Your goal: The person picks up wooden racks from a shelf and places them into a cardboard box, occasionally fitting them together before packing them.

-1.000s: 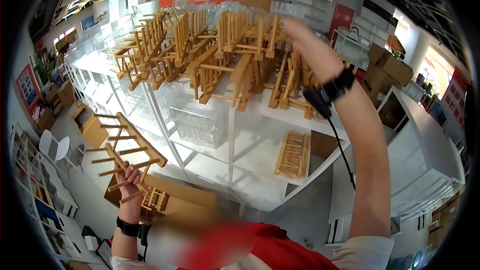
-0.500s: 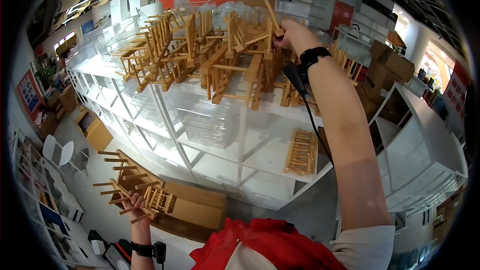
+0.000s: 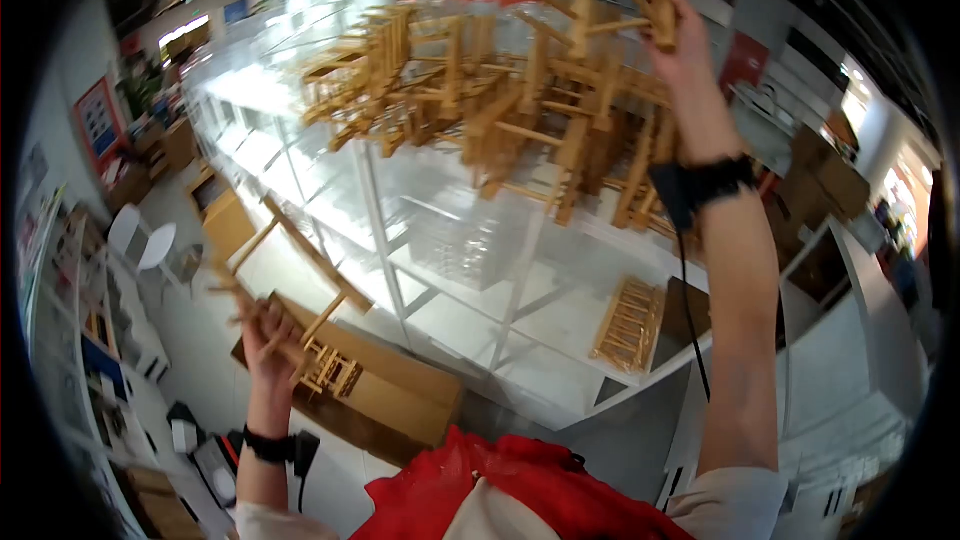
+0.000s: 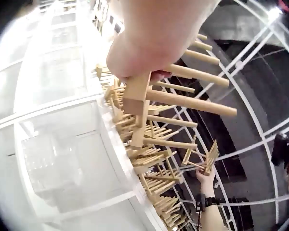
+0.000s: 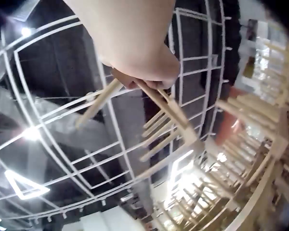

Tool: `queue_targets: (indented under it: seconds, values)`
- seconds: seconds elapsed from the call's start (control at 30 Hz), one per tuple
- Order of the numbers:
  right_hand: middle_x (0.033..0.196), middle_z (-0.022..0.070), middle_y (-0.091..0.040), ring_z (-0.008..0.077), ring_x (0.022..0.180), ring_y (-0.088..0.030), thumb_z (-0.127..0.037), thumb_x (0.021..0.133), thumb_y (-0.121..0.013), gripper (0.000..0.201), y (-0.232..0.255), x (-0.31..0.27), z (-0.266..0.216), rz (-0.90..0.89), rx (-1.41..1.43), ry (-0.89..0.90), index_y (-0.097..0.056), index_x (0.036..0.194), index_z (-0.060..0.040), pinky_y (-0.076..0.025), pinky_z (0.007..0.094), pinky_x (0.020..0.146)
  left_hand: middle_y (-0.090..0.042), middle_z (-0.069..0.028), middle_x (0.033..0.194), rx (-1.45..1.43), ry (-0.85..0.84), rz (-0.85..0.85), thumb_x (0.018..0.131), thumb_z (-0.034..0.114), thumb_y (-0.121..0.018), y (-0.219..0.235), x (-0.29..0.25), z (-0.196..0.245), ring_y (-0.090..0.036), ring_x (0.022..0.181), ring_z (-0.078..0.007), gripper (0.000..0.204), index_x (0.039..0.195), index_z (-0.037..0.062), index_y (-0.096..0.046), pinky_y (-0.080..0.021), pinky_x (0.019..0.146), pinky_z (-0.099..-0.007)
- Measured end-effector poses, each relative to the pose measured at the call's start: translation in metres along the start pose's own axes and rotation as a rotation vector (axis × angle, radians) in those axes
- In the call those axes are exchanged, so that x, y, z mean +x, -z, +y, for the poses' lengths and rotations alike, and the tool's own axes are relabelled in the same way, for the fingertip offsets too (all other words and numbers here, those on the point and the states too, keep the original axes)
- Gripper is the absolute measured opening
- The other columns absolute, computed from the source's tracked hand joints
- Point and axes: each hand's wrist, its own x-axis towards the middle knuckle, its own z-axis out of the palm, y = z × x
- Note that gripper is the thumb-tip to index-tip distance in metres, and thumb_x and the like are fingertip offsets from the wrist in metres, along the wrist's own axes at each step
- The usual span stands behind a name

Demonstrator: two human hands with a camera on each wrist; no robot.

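At the lower left of the head view, my left hand (image 3: 268, 340) grips a wooden peg rack (image 3: 322, 258), two bars with dowels standing out from them. In the left wrist view, that rack's near bar (image 4: 136, 96) runs under the hand, its dowels pointing right. My raised right hand (image 3: 685, 52) grips one bar of a second wooden peg rack (image 3: 660, 5) above the right end of the pile; the head view cuts off its top. Several similar racks (image 3: 450, 75) stand tangled together on the white shelving unit's top. In the right wrist view, the fingers wrap the held bar (image 5: 166, 106).
An open cardboard box (image 3: 400, 390) on the floor below my left hand has small wooden racks (image 3: 333, 370) in it. Another wrapped rack bundle (image 3: 628, 325) lies on a lower shelf, near clear plastic boxes (image 3: 455, 240). A white cabinet (image 3: 835, 340) stands at the right.
My right hand has reached into the pile, taken hold of a rack and raised it above the others. The left hand keeps its rack, dipping and then rising again. The head view has shifted.
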Motion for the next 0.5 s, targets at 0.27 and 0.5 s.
queue_targets:
  seconds: [0.27, 0.5]
  values:
    - [0.078, 0.0015, -0.055, 0.008, 0.063, -0.051, -0.015, 0.078, -0.062, 0.036, -0.076, -0.173, -0.001, -0.445, -0.451, 0.459, -0.055, 0.111, -0.0016, -0.043, 0.0226, 0.054, -0.041, -0.0011, 0.076, 0.318, -0.314, 0.386, 0.091, 0.037, -0.039, -0.098, 0.05, -0.018, -0.041, 0.067, -0.0111, 0.03, 0.094, 0.0072, -0.043, -0.039, 0.064, -0.0247]
    - [0.076, 0.0082, -0.051, 0.0213, 0.059, -0.049, -0.01, 0.07, -0.065, 0.043, -0.087, -0.242, 0.053, -0.683, -0.702, 0.653, -0.054, 0.11, -0.0003, -0.04, 0.0291, 0.053, -0.043, -0.0039, 0.078, 0.341, -0.352, 0.427, 0.093, 0.033, -0.034, -0.129, 0.05, -0.041, -0.045, 0.07, -0.0143, 0.027, 0.093, 0.007, -0.04, -0.043, 0.065, -0.0299]
